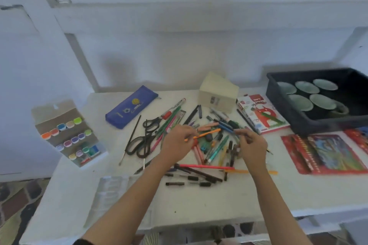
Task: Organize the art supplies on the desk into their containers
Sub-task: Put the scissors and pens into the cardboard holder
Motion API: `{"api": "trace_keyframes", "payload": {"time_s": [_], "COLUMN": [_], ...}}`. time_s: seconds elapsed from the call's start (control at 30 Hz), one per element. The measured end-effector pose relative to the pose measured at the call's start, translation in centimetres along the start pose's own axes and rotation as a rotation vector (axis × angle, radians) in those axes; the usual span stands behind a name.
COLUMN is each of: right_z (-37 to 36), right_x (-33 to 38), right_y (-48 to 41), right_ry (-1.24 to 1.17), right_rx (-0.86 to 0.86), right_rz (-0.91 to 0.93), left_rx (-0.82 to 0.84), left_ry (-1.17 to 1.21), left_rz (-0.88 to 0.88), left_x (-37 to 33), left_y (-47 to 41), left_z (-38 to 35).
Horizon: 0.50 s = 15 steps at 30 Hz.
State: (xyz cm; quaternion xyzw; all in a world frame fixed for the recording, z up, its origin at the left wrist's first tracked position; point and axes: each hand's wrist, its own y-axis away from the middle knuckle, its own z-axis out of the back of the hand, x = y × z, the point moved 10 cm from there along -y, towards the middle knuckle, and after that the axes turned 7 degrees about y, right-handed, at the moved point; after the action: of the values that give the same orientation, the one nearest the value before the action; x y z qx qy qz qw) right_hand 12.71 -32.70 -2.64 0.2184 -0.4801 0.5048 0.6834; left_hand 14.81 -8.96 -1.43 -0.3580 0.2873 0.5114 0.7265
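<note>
**Sorting has barely begun: both hands are in the pile**

Nearest you on the white desk (199, 205) lies a flat clear plastic sleeve (111, 191), then a row of short black capped pens (187, 178) at the edge of the heap. Your hands meet just above the loose heap of pens and pencils (215, 145), probably so you can pick out one piece at a time. Your left hand (177, 145) pinches a slim orange pencil (209, 133) near its lower end, the fingers curled round it. Your right hand (253, 145) has thumb and forefinger closed on a thin dark stick (269, 151); whether it is a brush or a pencil I cannot tell.

Black-handled scissors (143, 141) lie beside the heap on the left. Farther back, the blue fabric zip case (131, 107) and the cream box (218, 95) look like the likely containers.
</note>
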Motion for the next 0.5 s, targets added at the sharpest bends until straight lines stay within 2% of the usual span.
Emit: {"api": "trace_keyframes", "payload": {"time_s": [0.17,0.27,0.37,0.43,0.5], "right_z": [-0.1,-1.6,-4.2,-6.5,-8.4], "right_x": [-1.1,-1.7,-2.7,-3.0,-3.1], "right_y": [-9.9,-15.7,-20.0,-21.6,-22.0], "right_ry": [0.151,0.258,0.379,0.360,0.208], "right_rx": [0.110,0.236,0.402,0.548,0.684], "right_rz": [0.053,0.092,0.078,0.072,0.003], "left_rx": [0.008,-0.027,-0.024,-0.026,-0.070], "left_ry": [-0.016,-0.049,-0.097,-0.153,-0.125], "left_rz": [0.080,0.120,0.250,0.338,0.405], "left_x": [-1.9,-3.0,-2.8,-2.3,-2.0], "left_y": [-8.4,-14.1,-18.6,-20.8,-22.2], "left_z": [-2.3,-3.4,-5.1,-6.3,-7.2]}}
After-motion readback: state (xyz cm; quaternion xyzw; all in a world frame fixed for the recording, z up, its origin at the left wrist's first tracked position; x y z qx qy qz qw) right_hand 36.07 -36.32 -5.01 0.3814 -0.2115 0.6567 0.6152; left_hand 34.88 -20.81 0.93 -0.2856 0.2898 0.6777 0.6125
